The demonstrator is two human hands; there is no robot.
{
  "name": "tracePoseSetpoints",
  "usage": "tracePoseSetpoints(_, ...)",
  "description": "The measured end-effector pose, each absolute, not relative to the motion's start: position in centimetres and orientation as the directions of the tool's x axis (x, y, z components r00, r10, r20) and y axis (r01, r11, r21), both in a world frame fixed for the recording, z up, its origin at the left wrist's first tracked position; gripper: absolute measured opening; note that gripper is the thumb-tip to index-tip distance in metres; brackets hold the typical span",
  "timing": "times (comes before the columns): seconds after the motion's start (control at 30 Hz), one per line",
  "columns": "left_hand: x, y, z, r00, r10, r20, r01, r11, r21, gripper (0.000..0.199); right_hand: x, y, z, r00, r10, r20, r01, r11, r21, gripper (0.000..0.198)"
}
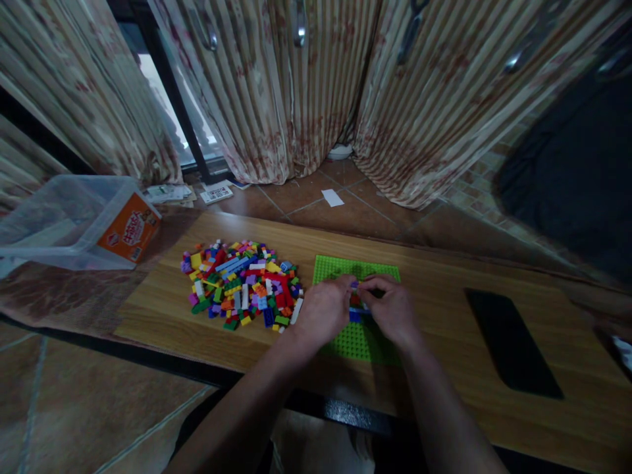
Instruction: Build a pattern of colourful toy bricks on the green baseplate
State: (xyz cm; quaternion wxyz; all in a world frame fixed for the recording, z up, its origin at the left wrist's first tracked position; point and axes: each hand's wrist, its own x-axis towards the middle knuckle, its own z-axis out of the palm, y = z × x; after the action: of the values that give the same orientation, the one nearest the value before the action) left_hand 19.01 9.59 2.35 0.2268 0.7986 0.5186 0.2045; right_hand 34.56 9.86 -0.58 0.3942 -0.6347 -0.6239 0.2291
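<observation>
A green studded baseplate (355, 345) lies on the wooden table, partly covered by my hands. On its middle stands a small build of toy bricks, with a blue brick (354, 316) at the near side and some red showing behind it. My left hand (326, 306) is closed at the build's left side, its fingertips hidden. From the right, my right hand (392, 308) pinches with thumb and forefinger at a small purple brick (354, 285) on the far side of the build. Both hands' fingertips nearly meet there.
A heap of loose, many-coloured bricks (241, 283) spreads left of the baseplate. Beyond it stands a clear plastic box (64, 224) with an orange label. A flat black panel (511, 342) lies at the right. Striped curtains (326, 85) hang behind the table (434, 296).
</observation>
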Motion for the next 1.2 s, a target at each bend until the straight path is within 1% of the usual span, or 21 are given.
tracePoseSetpoints(0.13, 19.2, 9.5, 2.2, 0.376, 0.92, 0.107, 0.728, -0.365, 0.58, 0.028, 34.5, 9.8, -0.6, 0.111, 0.973, 0.201, 0.662, 0.078, -0.745, 0.017)
tracePoseSetpoints(0.27, 19.5, 9.5, 2.0, 0.353, 0.928, 0.119, 0.698, -0.347, 0.626, 0.028, 34.3, 9.7, -0.7, 0.115, 0.969, 0.217, 0.696, 0.078, -0.714, 0.016)
tracePoseSetpoints(0.6, 18.5, 10.0, 2.3, 0.231, 0.963, 0.136, 0.67, -0.259, 0.696, 0.033, 33.3, 9.4, -0.4, 0.119, 0.948, 0.294, 0.806, 0.081, -0.587, 0.012)
tracePoseSetpoints(0.73, 17.7, 10.2, 2.5, 0.173, 0.974, 0.143, 0.654, -0.222, 0.723, 0.032, 32.8, 9.3, -0.2, 0.125, 0.947, 0.296, 0.844, 0.055, -0.533, 0.012)
tracePoseSetpoints(0.83, 17.2, 10.3, 2.7, 0.142, 0.979, 0.146, 0.647, -0.204, 0.735, 0.031, 32.4, 9.3, -0.2, 0.127, 0.948, 0.291, 0.851, 0.047, -0.523, 0.012)
tracePoseSetpoints(0.93, 16.8, 10.5, 2.9, 0.128, 0.978, 0.164, 0.635, -0.207, 0.744, 0.03, 32.7, 9.4, -0.5, 0.153, 0.945, 0.288, 0.813, 0.045, -0.581, 0.012)
tracePoseSetpoints(1.0, 16.3, 10.7, 2.9, 0.108, 0.978, 0.181, 0.63, -0.208, 0.748, 0.029, 33.2, 9.6, -0.8, 0.161, 0.952, 0.261, 0.736, 0.06, -0.674, 0.012)
tracePoseSetpoints(1.07, 15.7, 11.0, 2.9, 0.082, 0.977, 0.199, 0.616, -0.206, 0.76, 0.028, 33.9, 9.7, -1.0, 0.16, 0.965, 0.21, 0.622, 0.067, -0.781, 0.014)
tracePoseSetpoints(1.13, 14.9, 11.4, 2.9, 0.054, 0.975, 0.214, 0.589, -0.205, 0.782, 0.026, 34.5, 9.8, -1.0, 0.207, 0.968, 0.143, 0.507, 0.02, -0.862, 0.018)
tracePoseSetpoints(1.2, 13.8, 11.9, 2.8, 0.018, 0.972, 0.233, 0.559, -0.203, 0.804, 0.025, 34.9, 9.9, -0.8, 0.311, 0.945, 0.096, 0.424, -0.048, -0.904, 0.022)
